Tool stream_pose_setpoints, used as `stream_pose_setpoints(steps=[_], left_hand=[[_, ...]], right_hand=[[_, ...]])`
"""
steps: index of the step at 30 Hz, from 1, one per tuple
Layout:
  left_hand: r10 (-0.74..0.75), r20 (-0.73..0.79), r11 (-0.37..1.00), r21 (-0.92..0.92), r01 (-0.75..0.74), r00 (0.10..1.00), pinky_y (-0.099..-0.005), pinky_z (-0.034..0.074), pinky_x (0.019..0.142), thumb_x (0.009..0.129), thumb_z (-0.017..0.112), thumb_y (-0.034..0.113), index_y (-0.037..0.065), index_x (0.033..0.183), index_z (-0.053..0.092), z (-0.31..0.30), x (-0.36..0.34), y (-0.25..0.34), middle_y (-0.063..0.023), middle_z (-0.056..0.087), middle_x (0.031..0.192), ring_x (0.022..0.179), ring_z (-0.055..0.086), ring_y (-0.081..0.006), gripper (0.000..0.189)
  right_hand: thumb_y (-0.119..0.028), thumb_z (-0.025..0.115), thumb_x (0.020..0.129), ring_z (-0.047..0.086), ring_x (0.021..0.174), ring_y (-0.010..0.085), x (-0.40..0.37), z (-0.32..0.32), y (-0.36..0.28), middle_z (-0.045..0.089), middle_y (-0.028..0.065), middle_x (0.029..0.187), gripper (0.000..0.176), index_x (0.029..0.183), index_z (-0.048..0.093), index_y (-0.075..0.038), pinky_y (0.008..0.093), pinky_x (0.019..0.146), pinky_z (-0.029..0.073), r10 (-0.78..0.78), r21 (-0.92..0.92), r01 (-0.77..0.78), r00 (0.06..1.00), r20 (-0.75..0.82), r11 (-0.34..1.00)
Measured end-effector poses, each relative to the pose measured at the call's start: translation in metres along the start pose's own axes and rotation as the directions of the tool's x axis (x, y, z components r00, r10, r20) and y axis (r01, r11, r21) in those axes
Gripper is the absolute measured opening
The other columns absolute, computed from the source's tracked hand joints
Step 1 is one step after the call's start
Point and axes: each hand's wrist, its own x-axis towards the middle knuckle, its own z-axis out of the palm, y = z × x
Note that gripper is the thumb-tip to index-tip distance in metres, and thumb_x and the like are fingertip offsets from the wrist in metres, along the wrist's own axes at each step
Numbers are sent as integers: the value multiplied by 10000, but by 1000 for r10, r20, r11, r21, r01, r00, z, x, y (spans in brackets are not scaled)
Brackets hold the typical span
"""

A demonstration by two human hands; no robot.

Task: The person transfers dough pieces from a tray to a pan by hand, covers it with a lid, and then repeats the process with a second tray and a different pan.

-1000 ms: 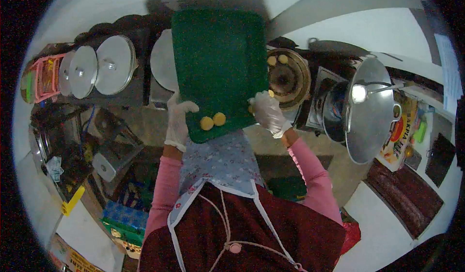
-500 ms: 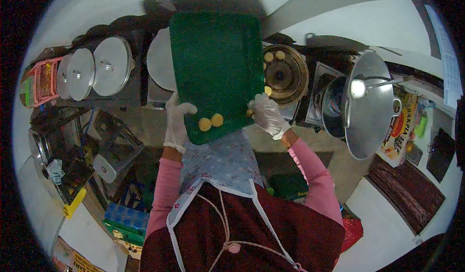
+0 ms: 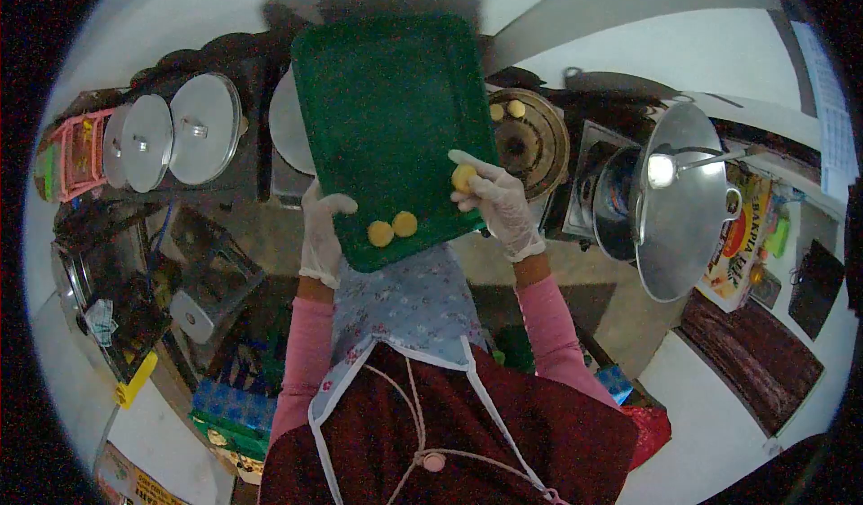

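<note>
My left hand (image 3: 325, 231), in a thin white glove, is closed on the lower left edge of a green tray (image 3: 382, 109), thumb over the rim. Two round pale-yellow pastries (image 3: 392, 228) lie side by side near the tray's lower end. A third round pastry (image 3: 464, 178) sits between the fingers of my gloved right hand (image 3: 496, 201), above the tray's lower right part. Just beyond the tray's right edge is a round brown pan (image 3: 539, 150) with small pastries (image 3: 516, 108) near its far rim. The tray hides part of that pan.
To the right, a large metal wok (image 3: 683, 217) stands tilted beside a stove (image 3: 580, 177). Round metal lids (image 3: 205, 127) lean along the left side of the counter, near a pink basket (image 3: 85, 154). A printed box (image 3: 742, 244) lies at far right.
My right hand has moved from the tray's right edge up and inward, and a pastry now shows clearly in its fingers. The tray's far end has swung slightly left.
</note>
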Motion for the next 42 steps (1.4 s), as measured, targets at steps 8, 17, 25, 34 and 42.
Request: stream_pose_setpoints(steps=[8,17,25,34,42], left_hand=[[-10,-64,999,44,12,998,-287,507,841,650,513,56,-16,1129,591,1,3,2,-81,653,1044,923,627,-196,490],[106,-59,991,88,-101,993,-283,500,835,661,518,72,-8,1112,598,5,5,1,-78,654,1039,908,621,-186,465],[13,-145,999,37,-8,989,-294,493,858,681,528,82,-1,1126,593,12,8,5,-75,631,1049,951,606,-194,457],[130,-142,986,122,-113,981,-300,484,864,695,546,113,1,1107,607,5,3,8,-76,629,1083,972,595,-204,432],[46,-161,998,46,-39,986,-276,464,869,682,566,117,16,1070,610,-10,1,13,-70,615,1072,972,575,-192,404]], right_hand=[[-159,713,832,653,837,149,1,9,-6,659,88,1059,571,1331,511,30,253,714,539,-50,-8,49,995,-81,999],[-164,694,849,668,870,189,5,0,-4,655,115,1090,572,1347,493,36,269,724,554,-163,-41,159,977,-136,986],[-167,658,886,672,918,204,10,-14,-8,632,126,1155,571,1377,452,40,281,756,567,-192,88,208,967,-165,974],[-150,685,862,653,923,184,29,-88,-12,634,83,1185,456,1275,567,3,285,778,538,-383,-186,337,752,-536,923],[-79,701,771,657,883,160,135,-205,31,721,101,996,333,1080,684,45,269,790,503,-720,-745,134,413,-558,654]])
